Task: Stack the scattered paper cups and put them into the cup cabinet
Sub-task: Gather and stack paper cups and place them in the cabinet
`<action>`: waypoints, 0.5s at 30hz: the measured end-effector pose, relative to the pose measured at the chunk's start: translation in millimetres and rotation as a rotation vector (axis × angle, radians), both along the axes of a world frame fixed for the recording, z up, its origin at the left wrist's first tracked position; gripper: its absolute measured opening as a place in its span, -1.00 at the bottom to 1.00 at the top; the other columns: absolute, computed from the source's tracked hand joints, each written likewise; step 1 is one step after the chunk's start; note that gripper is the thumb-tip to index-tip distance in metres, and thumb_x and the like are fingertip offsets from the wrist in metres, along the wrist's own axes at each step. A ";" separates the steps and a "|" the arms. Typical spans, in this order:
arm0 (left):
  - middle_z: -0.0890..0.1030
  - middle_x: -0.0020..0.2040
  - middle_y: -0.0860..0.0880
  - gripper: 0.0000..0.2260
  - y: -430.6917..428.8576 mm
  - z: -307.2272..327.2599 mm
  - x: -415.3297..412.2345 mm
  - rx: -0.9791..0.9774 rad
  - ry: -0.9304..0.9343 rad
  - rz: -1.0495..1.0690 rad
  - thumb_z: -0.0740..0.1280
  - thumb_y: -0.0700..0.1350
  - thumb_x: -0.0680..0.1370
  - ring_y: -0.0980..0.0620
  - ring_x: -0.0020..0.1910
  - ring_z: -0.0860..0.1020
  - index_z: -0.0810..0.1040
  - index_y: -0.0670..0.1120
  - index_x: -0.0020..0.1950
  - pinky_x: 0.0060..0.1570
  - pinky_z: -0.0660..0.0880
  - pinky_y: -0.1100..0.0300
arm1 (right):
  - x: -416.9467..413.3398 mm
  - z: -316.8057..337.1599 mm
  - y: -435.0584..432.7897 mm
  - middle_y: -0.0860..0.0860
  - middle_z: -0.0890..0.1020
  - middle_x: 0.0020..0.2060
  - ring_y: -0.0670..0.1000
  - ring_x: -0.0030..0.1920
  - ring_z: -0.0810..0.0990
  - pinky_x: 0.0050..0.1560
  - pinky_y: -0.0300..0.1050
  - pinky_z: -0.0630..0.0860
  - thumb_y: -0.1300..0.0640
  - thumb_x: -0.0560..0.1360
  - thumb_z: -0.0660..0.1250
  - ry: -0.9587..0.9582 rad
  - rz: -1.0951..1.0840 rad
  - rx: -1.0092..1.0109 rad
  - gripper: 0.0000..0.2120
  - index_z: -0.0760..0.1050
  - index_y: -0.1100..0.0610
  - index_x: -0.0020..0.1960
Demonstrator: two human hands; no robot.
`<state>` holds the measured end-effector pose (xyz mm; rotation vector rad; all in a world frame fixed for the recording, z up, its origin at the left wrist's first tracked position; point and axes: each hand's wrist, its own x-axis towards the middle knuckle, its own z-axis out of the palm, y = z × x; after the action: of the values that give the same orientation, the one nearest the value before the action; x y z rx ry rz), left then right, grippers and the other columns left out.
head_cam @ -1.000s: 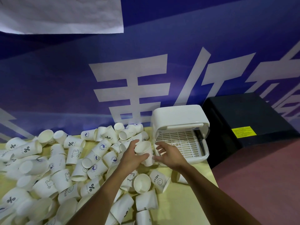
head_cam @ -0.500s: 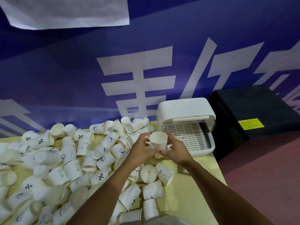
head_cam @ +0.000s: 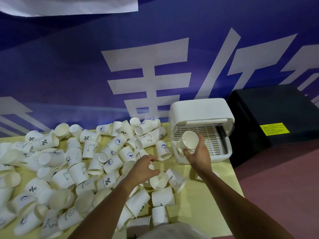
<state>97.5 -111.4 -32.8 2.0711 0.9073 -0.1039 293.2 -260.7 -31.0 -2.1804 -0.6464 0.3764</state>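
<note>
Gripped light, crushable paper cups point(head_cam: 189, 140) by the wall in right hand point(head_cam: 198, 155) at cup cabinet point(head_cam: 198, 109); hovered left hand point(head_cam: 143, 169), grip unclear, over loose cup point(head_cam: 158, 180).

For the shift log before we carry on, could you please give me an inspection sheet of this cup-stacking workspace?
Surface: yellow table, its left side mostly covered.
Job's things: scattered paper cups, mostly lying on their sides, unstacked; white cup cabinet at the table's far right corner, front open, slatted tray inside.
Clutter: nothing seen beyond the cups.
Hands: right hand grips a held cup at the cabinet's opening; left hand hovers over a mouth-up cup, fingers loosely curled, holding nothing.
Cables: nothing seen.
Surroundings: blue banner behind; black box with a yellow label to the right; reddish floor.
</note>
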 end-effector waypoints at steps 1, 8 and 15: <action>0.48 0.17 0.11 -0.53 0.4 -1.4 -0.2 0.007 0.011 -0.015 0.52 0.04 0.45 0.15 0.13 0.47 0.50 0.05 0.32 0.09 0.46 0.26 | -0.2 -0.7 2.1 0.05 0.55 0.19 0.13 0.16 0.56 0.09 0.08 0.59 0.01 0.45 0.53 -0.002 -0.003 -0.011 -0.25 0.17 0.00 0.47; 0.49 0.21 0.09 -0.55 5.1 -9.4 -0.8 0.001 0.026 -0.016 0.51 0.02 0.46 0.12 0.18 0.48 0.51 0.06 0.32 0.18 0.51 0.17 | -0.8 -9.3 10.3 0.15 0.53 0.28 0.19 0.28 0.48 0.31 0.19 0.46 0.02 0.46 0.51 -0.014 0.001 -0.133 -0.20 0.17 0.10 0.56; 0.50 0.20 0.08 -0.62 7.2 -15.4 -1.9 -0.015 0.026 -0.005 0.51 0.02 0.46 0.10 0.22 0.49 0.54 0.05 0.23 0.11 0.49 0.24 | 1.3 -13.1 8.3 0.15 0.42 0.43 0.19 0.43 0.34 0.44 0.18 0.31 -0.04 0.45 0.52 0.024 0.046 -0.233 -0.08 0.07 0.15 0.62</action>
<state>95.6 -104.2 -48.2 2.0626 0.9139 -0.1402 294.5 -252.4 -44.1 -2.3798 -0.6683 0.5245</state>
